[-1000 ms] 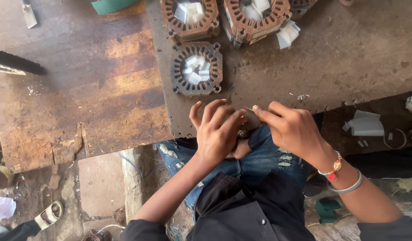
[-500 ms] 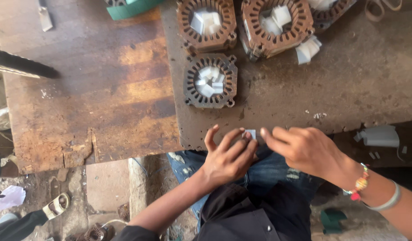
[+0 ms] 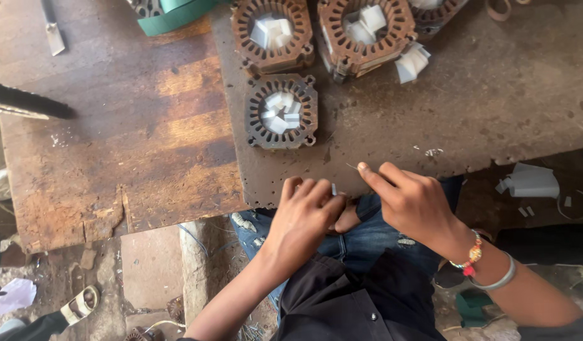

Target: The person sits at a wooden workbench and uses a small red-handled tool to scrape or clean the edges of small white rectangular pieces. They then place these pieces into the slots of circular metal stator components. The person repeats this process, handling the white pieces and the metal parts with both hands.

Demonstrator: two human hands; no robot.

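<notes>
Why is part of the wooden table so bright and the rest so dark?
Head view: sunlight falls in a bright patch on the wooden bench; the metal sheet is duller; the ground below lies in shadow; the left hand and right hand look sharp, barely blurred.

No packages, labels, signs or screens show anywhere in this view.
</notes>
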